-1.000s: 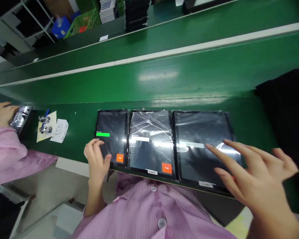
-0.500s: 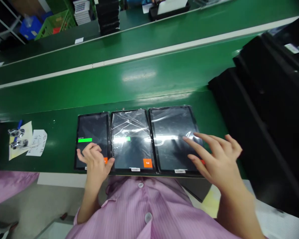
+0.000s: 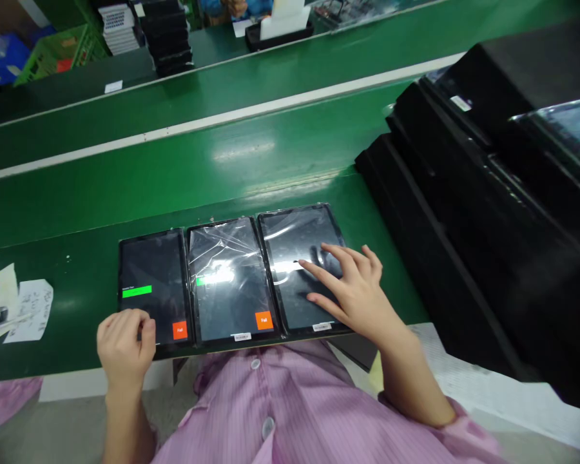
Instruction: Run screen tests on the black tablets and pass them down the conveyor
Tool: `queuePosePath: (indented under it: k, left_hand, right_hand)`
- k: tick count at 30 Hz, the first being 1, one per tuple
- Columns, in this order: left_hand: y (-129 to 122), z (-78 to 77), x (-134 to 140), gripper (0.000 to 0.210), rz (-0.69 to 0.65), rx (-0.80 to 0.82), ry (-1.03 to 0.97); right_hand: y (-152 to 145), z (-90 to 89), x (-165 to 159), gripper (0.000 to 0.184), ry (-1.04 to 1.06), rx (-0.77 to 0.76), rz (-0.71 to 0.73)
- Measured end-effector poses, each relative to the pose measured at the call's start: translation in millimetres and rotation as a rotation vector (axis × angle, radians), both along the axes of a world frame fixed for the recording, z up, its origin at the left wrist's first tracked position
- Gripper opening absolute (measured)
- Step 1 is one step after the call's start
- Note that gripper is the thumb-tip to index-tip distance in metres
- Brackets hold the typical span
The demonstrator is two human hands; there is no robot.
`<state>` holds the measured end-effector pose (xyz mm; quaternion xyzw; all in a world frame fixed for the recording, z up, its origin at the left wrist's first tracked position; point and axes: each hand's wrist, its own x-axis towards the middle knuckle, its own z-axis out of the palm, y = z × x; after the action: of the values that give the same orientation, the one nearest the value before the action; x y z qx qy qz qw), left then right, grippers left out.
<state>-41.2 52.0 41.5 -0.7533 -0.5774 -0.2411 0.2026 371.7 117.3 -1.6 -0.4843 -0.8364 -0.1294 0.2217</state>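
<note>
Three tablets lie side by side on the green bench. The left tablet (image 3: 153, 264) shows a green bar and an orange "Fail" box. The middle tablet (image 3: 236, 290) has the same bar and box, under wrinkled clear film. On the right tablet (image 3: 290, 293), a dark screen reflects light. My right hand (image 3: 355, 287) is spread over that screen, index fingertip at or just above the glass, holding nothing. Beside the left tablet's lower left corner, my left hand (image 3: 125, 345) is curled into a loose fist with nothing visible in it.
Black folded cases or sleeves (image 3: 444, 212) are piled at the right. Handwritten paper (image 3: 31, 309) lies left. Across the bench stand a stack of black items (image 3: 164, 35), a green crate (image 3: 53, 55) and a black tray (image 3: 280, 37). Another person's hand (image 3: 235, 8) shows at the top.
My left hand has drawn off the left tablet and curled up, uncovering its "Fail" box. My right hand has moved onto the right tablet's middle; its red box no longer shows. The view has shifted right.
</note>
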Motion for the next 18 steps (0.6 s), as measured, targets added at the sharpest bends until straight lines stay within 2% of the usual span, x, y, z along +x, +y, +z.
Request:
queuePosePath:
  k: [3,5,6,9,13,16,18]
  left_hand:
    - [18.9,15.2,-15.6,0.024,-0.044,-0.019,0.130]
    - [34.8,24.5,-26.5,0.023,-0.091,-0.030,0.215]
    - [44.0,28.5,-31.6,0.024,-0.118,-0.042,0.246]
    - [75.9,36.2,-41.9,0.031,-0.188,-0.090,0.293]
    - [118.1,34.8,-39.5,0.042,-0.275,-0.152,0.278]
    - [133.6,30.4,-32.0,0.046,-0.315,-0.237,0.275]
    - [130.9,30.0,-29.2,0.045,-0.335,-0.283,0.286]
  right_hand:
    - [2.6,-0.3,6.0,0.065,-0.010,0.033,-0.027]
    - [7.3,6.6,12.1,0.077,0.025,0.063,-0.018]
    - [10.9,12.7,14.5,0.078,0.049,0.041,0.009]
    - [29.0,37.6,11.4,0.065,0.062,-0.120,0.131]
    - [71.1,61.1,-25.9,0.058,-0.009,-0.178,0.314]
    - [102.5,60.1,-62.2,0.074,-0.068,-0.224,0.430]
    - [112.4,56.6,-77.6,0.081,-0.103,-0.254,0.438]
